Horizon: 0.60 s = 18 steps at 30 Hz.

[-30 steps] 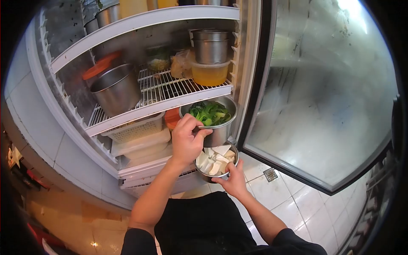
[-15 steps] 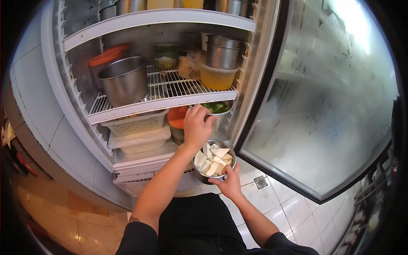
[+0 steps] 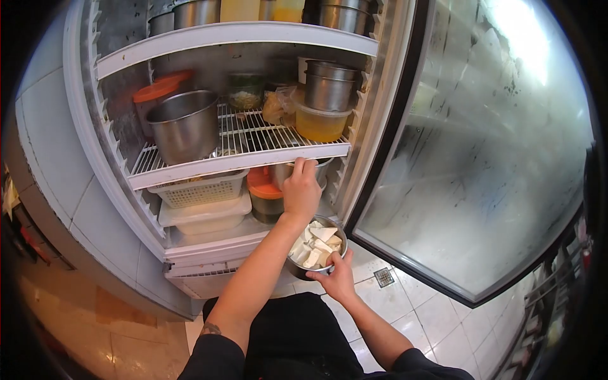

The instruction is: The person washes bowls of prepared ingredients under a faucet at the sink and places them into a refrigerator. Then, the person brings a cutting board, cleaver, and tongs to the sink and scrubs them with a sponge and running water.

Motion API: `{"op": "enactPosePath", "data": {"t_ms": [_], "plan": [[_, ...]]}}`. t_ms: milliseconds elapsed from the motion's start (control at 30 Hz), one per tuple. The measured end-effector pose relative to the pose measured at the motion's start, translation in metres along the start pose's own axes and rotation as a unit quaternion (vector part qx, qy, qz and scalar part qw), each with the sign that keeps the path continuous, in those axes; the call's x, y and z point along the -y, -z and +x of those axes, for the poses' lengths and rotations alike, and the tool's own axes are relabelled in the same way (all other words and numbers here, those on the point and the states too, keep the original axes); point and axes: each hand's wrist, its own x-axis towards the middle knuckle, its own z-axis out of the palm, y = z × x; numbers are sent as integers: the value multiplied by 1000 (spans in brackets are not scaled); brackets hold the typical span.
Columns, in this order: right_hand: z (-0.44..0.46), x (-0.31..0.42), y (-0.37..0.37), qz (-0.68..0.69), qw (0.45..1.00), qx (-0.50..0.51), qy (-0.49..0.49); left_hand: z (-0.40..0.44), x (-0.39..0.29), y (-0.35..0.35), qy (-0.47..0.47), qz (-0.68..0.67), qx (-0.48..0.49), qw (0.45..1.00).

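Note:
My right hand (image 3: 337,278) grips the near rim of a round metal pot (image 3: 296,268), its thumb over the edge. Cut white pieces that look like tofu (image 3: 318,243) fill the pot, which is held just outside the fridge. My left hand (image 3: 302,191) reaches under the front edge of the middle shelf, fingers closed on the rim of a metal container (image 3: 324,170) on the bottom level. The shelf and my hand hide most of that container and its contents. Beside it on the left stands a tub with an orange lid (image 3: 263,183).
The middle wire shelf (image 3: 250,166) carries a deep metal pot (image 3: 183,130) and a tub of yellow liquid (image 3: 321,124) with metal pots stacked on it. Below are a white basket (image 3: 202,192) and a white box (image 3: 206,216). The glass door (image 3: 481,164) stands open at right.
My left hand and the metal container have moved deeper under the shelf, so the greens in it no longer show. The pot in my right hand has shifted slightly left and down.

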Motion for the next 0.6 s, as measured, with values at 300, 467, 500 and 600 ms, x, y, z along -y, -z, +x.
{"op": "enactPosePath", "data": {"t_ms": [300, 467, 500, 600], "plan": [[2, -2, 1, -22, 999, -4, 24, -3, -2, -37, -51, -42, -17, 998], [-1, 0, -1, 8, 1000, -2, 7, -6, -7, -31, -56, -12, -27, 998], [-1, 1, -1, 6, 1000, 1, 1, -6, -9, -31, -56, -14, -27, 998], [0, 3, 1, 3, 1000, 4, -3, -4, -11, -41, -40, -36, -64, 996]]}}
